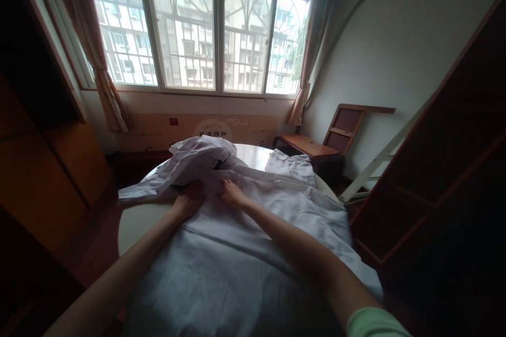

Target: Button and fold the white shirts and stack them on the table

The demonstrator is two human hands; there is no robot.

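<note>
A large white long-sleeved garment [229, 274], which looks like a coat or shirt, lies spread over a round white table [132, 226] and hangs over its near edge. Its far left part is bunched in a heap, and one sleeve stretches out to the left. Another crumpled sleeve end rests at the far right. My left hand [190, 201] is closed on the cloth below the heap, its fingertips partly hidden. A short way to the right, my right hand [232, 195] pinches the fabric between thumb and fingers.
Behind the table are a long printed box [158, 131] and a barred window [190, 37] with curtains. A wooden bench-like piece [308, 146] stands at the back right, near a white folding frame [367, 179]. Dark wooden furniture [427, 184] leans at the right; cabinets [79, 163] stand left.
</note>
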